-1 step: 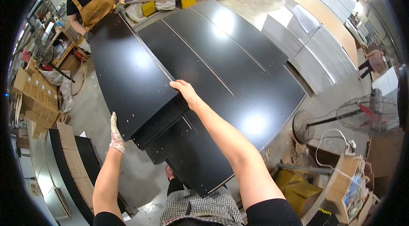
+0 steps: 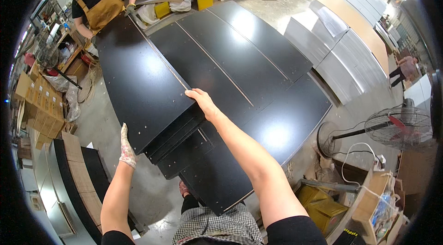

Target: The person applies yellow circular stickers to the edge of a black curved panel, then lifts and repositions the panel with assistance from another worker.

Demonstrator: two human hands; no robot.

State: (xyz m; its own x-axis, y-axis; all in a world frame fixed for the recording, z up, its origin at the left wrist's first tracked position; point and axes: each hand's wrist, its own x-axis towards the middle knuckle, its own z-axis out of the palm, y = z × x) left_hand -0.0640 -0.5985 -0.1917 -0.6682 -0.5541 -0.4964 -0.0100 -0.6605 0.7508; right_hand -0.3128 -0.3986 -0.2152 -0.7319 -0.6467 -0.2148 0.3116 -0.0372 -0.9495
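A long black panel (image 2: 138,74) with small holes lies on top of a stack, slanting away from me to the far left. My right hand (image 2: 203,103), bare, has its fingers closed over the panel's right edge near the close corner. My left hand (image 2: 127,148), in a patterned light glove, rests flat against the left edge with its fingers straight. Under the near end, the edges of several more black panels (image 2: 177,141) show in uneven steps. To the right, wide black boards (image 2: 258,102) with thin grooves lie side by side.
A person in a tan apron (image 2: 102,9) has gloved hands at the panel's far end. Stacked cartons (image 2: 40,108) and dark boards (image 2: 60,171) stand on the left. A floor fan (image 2: 397,125) and a cluttered wooden crate (image 2: 376,199) are on the right, with silvery sheets (image 2: 337,67) beyond.
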